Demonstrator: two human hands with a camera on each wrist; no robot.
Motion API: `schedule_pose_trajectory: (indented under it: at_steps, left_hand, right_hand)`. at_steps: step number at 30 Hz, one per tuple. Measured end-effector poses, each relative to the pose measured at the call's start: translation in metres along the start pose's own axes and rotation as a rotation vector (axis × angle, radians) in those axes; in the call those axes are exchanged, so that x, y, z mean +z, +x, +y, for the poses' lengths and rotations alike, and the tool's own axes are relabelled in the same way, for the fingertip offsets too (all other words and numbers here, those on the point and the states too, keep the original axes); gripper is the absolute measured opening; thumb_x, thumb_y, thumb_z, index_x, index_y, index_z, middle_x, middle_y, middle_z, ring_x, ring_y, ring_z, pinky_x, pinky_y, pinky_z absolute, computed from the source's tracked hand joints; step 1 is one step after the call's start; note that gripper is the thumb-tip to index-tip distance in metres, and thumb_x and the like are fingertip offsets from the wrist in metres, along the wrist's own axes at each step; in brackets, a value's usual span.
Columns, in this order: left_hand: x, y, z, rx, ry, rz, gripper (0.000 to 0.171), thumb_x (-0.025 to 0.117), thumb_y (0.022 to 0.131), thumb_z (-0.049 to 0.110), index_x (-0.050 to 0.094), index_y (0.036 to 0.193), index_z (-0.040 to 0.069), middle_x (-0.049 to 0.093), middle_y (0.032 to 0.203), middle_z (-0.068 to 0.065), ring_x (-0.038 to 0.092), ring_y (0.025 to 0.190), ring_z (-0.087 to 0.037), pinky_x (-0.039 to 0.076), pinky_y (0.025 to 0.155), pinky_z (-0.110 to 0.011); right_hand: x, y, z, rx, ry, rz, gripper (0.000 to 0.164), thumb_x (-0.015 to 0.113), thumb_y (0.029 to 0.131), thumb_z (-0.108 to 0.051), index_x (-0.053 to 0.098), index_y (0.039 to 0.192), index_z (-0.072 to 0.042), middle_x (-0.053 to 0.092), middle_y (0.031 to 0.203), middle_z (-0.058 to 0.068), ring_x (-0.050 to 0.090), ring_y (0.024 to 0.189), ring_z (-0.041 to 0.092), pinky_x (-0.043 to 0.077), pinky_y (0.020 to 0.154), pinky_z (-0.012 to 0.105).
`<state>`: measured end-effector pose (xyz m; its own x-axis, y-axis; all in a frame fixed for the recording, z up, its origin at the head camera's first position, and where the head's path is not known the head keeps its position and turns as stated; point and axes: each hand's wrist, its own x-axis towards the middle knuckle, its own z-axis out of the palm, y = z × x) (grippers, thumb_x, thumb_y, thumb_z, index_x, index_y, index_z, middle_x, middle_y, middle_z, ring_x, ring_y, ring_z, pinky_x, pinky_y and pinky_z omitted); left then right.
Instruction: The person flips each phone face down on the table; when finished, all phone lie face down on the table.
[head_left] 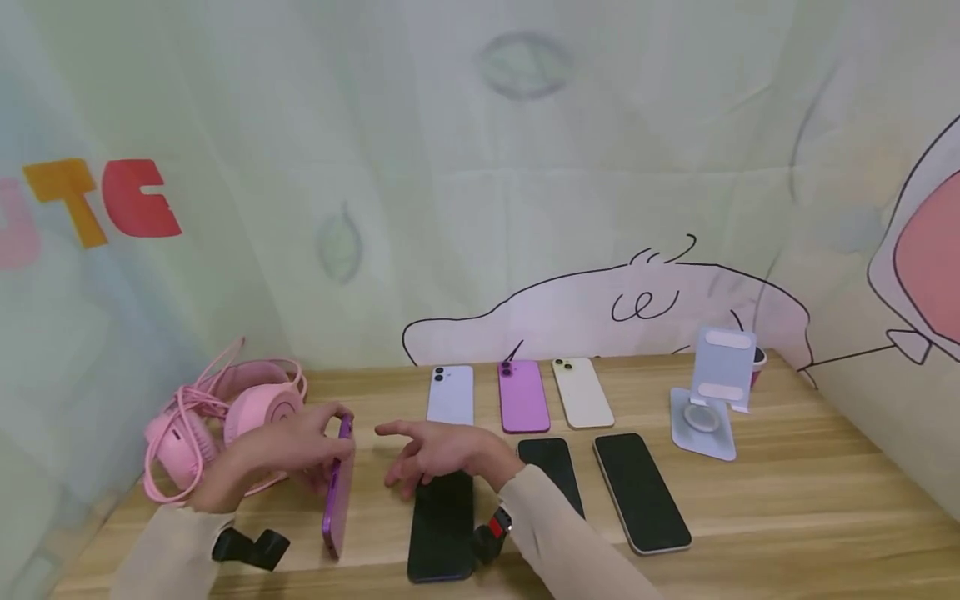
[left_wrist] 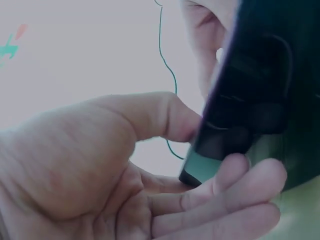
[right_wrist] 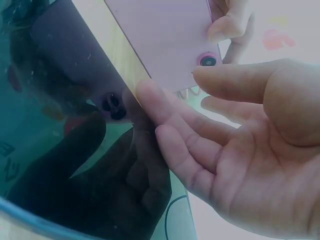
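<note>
My left hand (head_left: pixel 303 446) pinches a purple smartphone (head_left: pixel 339 496), tilted up on edge above the left part of the table. In the left wrist view the smartphone's dark screen (left_wrist: pixel 265 65) faces that hand's fingers. In the right wrist view its pink-purple back shows a camera lens (right_wrist: pixel 207 61). My right hand (head_left: pixel 442 450), index finger extended, is to the right of it over a dark-screened phone (head_left: pixel 442 537) lying flat. Nothing is held in the right hand. I cannot tell whether its fingers touch the flat phone, whose upper end is partly hidden.
Pink headphones (head_left: pixel 258 408) with a cable lie at the left. Light blue (head_left: pixel 452 392), purple (head_left: pixel 523 396) and white (head_left: pixel 583 393) phones lie face down along the back. Two dark-screened phones (head_left: pixel 641 492) lie at centre right, near a pale blue stand (head_left: pixel 722 367) and a cup (head_left: pixel 757 364).
</note>
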<state>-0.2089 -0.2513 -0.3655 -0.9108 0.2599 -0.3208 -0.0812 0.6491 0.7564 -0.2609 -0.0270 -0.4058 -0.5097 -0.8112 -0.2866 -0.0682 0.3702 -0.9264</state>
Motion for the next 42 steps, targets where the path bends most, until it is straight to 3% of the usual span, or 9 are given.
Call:
schedule_pose_trajectory:
  at_steps: [4,10,14,18,28,36,42]
  left_hand:
    - [-0.006,-0.006,0.003,-0.009,0.034,0.003,0.067,0.059,0.089,0.008,0.025,0.142,-0.015,0.06,0.07,-0.013,0.064,0.053,-0.023,0.057,0.055,-0.039]
    - [-0.015,-0.013,-0.002,-0.021,0.121,0.015,0.063,0.061,0.085,0.0,0.032,0.139,-0.014,0.058,0.074,-0.012,0.058,0.053,-0.018,0.051,0.053,-0.034]
    - [-0.014,-0.01,-0.009,-0.052,0.159,0.008,0.054,0.066,0.087,-0.001,0.038,0.131,-0.012,0.058,0.071,-0.011,0.059,0.053,-0.017,0.049,0.051,-0.031]
    - [-0.01,-0.004,-0.013,-0.03,0.181,-0.004,0.053,0.071,0.089,0.003,0.042,0.131,-0.012,0.059,0.065,-0.01,0.062,0.054,-0.018,0.052,0.053,-0.034]
    - [-0.004,0.003,-0.012,-0.037,0.212,-0.013,0.076,0.073,0.089,0.004,0.031,0.152,-0.002,0.057,0.084,-0.014,0.062,0.058,-0.021,0.055,0.057,-0.039]
    - [-0.003,0.004,-0.014,-0.045,0.232,-0.025,0.06,0.071,0.092,0.008,0.04,0.142,-0.006,0.063,0.072,-0.01,0.066,0.059,-0.021,0.055,0.059,-0.038]
    - [-0.003,0.005,-0.016,-0.024,0.287,-0.029,0.055,0.073,0.092,0.013,0.045,0.136,-0.004,0.06,0.066,-0.009,0.063,0.056,-0.02,0.053,0.057,-0.036]
  right_hand:
    - [0.004,0.001,0.0,-0.008,-0.002,0.013,0.07,0.055,0.093,0.005,0.03,0.156,-0.012,0.072,0.104,0.01,0.068,0.08,0.018,0.046,0.068,0.026]
    - [0.01,0.003,0.0,-0.011,0.004,0.031,0.065,0.056,0.096,0.006,0.033,0.155,-0.01,0.069,0.104,0.013,0.067,0.079,0.021,0.054,0.076,0.029]
    - [0.012,0.003,0.0,0.008,-0.026,0.049,0.061,0.058,0.097,0.001,0.036,0.153,-0.01,0.068,0.103,0.009,0.068,0.079,0.019,0.053,0.081,0.029]
    - [0.013,0.003,0.001,0.015,-0.043,0.055,0.063,0.059,0.097,0.0,0.036,0.154,-0.013,0.066,0.1,0.007,0.068,0.078,0.018,0.052,0.081,0.027]
    - [0.014,0.003,-0.005,0.006,-0.028,0.102,0.072,0.064,0.092,0.004,0.035,0.155,-0.015,0.067,0.09,0.006,0.062,0.077,0.013,0.048,0.072,0.023]
    - [0.014,0.004,-0.006,0.018,-0.028,0.117,0.068,0.065,0.092,0.003,0.041,0.153,-0.018,0.063,0.107,0.008,0.065,0.082,0.015,0.05,0.073,0.026]
    - [0.015,0.005,-0.004,0.026,-0.155,0.125,0.062,0.067,0.091,-0.001,0.048,0.149,-0.017,0.064,0.121,0.01,0.062,0.092,0.012,0.049,0.087,0.027]
